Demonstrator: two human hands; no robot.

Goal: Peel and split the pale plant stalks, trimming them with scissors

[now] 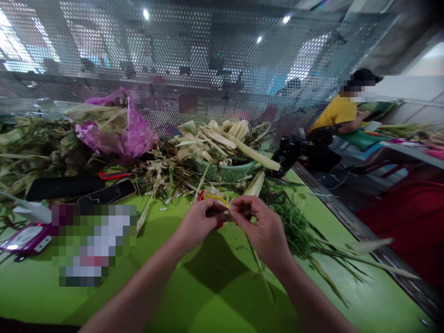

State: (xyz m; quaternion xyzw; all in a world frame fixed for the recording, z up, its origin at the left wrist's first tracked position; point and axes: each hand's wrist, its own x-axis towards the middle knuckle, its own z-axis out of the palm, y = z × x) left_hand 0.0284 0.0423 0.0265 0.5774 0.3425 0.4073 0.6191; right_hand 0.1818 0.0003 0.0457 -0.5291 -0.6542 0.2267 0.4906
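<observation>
Both hands meet over the green table (180,296), just in front of a green basket. My left hand (199,222) is closed around a small item with red handles; a yellow band (217,198) loops above its fingers. My right hand (262,229) pinches the same small thing from the right, fingers pressed together. What sits between the fingertips is too small to name. A long green stalk (258,266) runs down from under my right hand towards me.
A green basket (227,172) holds pale stripped stalks. Green stems (298,231) lie to the right, a pink bag (128,134) and leaf piles at back left. Two phones (107,194) and a red-handled tool (113,175) lie left. A perforated screen stands behind; a person in yellow (338,113) sits far right.
</observation>
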